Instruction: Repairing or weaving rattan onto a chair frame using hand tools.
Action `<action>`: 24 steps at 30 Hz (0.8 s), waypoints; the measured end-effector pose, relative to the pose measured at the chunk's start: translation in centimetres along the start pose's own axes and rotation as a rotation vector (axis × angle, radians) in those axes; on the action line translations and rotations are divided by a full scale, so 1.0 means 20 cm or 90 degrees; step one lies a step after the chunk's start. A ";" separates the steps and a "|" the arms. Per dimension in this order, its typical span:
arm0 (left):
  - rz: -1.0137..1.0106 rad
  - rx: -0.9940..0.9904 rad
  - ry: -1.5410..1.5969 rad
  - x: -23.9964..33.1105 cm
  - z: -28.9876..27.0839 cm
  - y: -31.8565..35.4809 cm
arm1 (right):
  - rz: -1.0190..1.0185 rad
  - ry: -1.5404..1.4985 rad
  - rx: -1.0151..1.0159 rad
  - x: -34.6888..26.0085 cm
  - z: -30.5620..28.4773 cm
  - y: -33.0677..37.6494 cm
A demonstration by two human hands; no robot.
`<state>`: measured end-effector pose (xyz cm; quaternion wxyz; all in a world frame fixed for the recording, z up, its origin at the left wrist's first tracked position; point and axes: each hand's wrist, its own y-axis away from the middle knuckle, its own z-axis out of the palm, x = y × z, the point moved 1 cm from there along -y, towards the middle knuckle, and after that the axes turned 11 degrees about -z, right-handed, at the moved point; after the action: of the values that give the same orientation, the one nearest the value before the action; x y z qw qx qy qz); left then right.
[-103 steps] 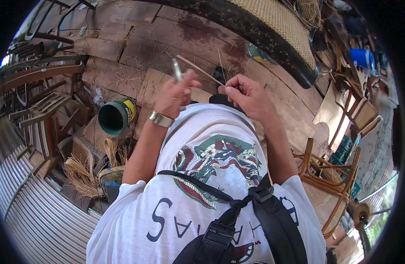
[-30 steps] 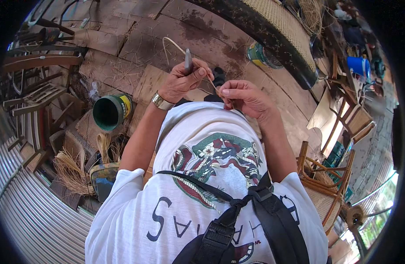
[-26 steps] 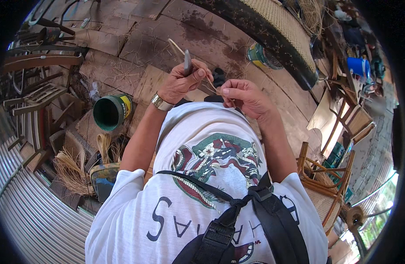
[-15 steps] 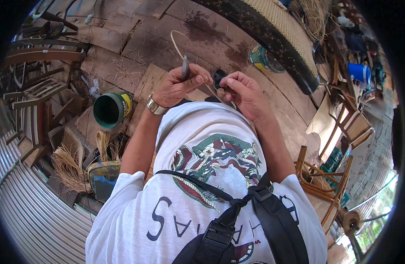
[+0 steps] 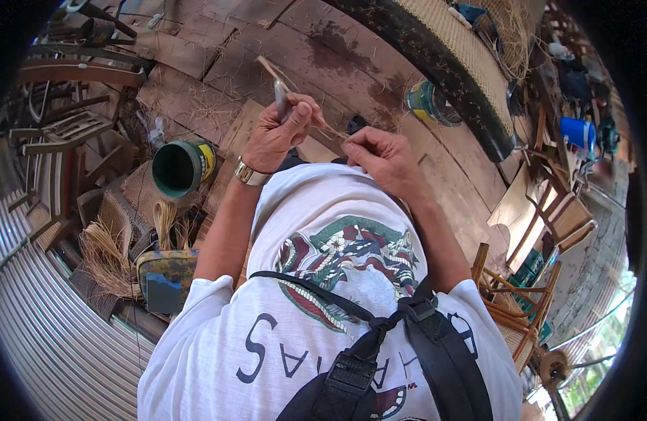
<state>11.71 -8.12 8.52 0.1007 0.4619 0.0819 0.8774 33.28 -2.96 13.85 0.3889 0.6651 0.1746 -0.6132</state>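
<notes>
Left hand (image 5: pixel 285 130) has tipped upward and right hand (image 5: pixel 386 158) has turned knuckles-up since half a second ago, a pale strip (image 5: pixel 330 129) between them.
At upper middle of the frame, the left hand grasps a smooth grey tool (image 5: pixel 281 102) and the slender strip, which juts past it; the right hand pinches the strip opposite, fingers curled. Scrap-strewn floorboards (image 5: pixel 228 74) spread beyond both hands to the curved black edge of a woven cane panel (image 5: pixel 453 45), upper right. At left, a green bucket (image 5: pixel 204 168) with a lettered yellow label shows its round mouth. Dark lettering marks the thin white shirt (image 5: pixel 323 189), lower middle.
</notes>
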 end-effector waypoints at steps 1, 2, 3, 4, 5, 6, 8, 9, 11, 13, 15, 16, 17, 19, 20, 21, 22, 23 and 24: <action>-0.021 0.009 0.018 0.00 0.01 0.01 | -0.097 0.123 0.056 -0.01 0.01 0.00; -0.043 0.019 0.037 0.00 0.01 0.02 | -0.188 0.244 0.104 -0.01 0.02 0.00; -0.043 0.020 0.036 0.00 0.02 0.03 | -0.195 0.246 0.111 -0.01 0.03 0.00; -0.093 0.077 -0.007 -0.01 0.04 0.03 | -0.223 0.328 0.126 -0.02 0.03 0.00; -0.148 0.134 -0.048 -0.02 0.05 0.04 | -0.249 0.410 0.142 -0.02 0.03 0.00; -0.142 0.134 -0.050 -0.03 0.06 0.04 | -0.250 0.410 0.142 -0.02 0.03 0.00; -0.243 0.138 -0.062 -0.05 0.08 0.04 | -0.279 0.488 0.147 -0.01 0.02 0.00; -0.242 0.141 -0.064 -0.05 0.09 0.04 | -0.279 0.488 0.147 -0.01 0.01 -0.01; -0.288 0.144 -0.020 -0.06 0.10 0.04 | -0.315 0.521 0.136 0.01 0.01 -0.01; -0.287 0.143 0.012 -0.07 0.10 0.03 | -0.285 0.415 0.155 0.05 0.02 -0.02; -0.289 0.140 0.044 -0.06 0.10 0.03 | -0.254 0.308 0.173 0.07 0.03 -0.02; -0.283 0.139 0.050 -0.06 0.10 0.03 | -0.224 0.240 0.184 0.09 0.03 -0.02; -0.282 0.144 0.057 -0.06 0.09 0.03 | -0.193 0.173 0.196 0.10 0.04 -0.03; -0.271 0.137 0.058 -0.06 0.09 0.03 | -0.167 0.135 0.199 0.10 0.04 -0.03; -0.275 0.134 0.064 -0.06 0.09 0.03 | -0.135 0.093 0.202 0.10 0.04 -0.04; -0.266 0.138 0.061 -0.06 0.09 0.03 | -0.141 0.098 0.201 0.09 0.04 -0.04; -0.272 0.127 0.062 -0.06 0.09 0.03 | -0.130 0.044 0.186 0.09 0.04 -0.05; -0.277 0.119 0.065 -0.06 0.09 0.04 | -0.096 -0.004 0.179 0.09 0.04 -0.05; -0.278 0.118 0.065 -0.05 0.09 0.04 | -0.118 -0.008 0.168 0.08 0.04 -0.06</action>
<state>13.71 -9.05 8.83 0.2410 0.3955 0.2646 0.8459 32.21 -3.23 11.98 0.2412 0.6876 0.1506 -0.6681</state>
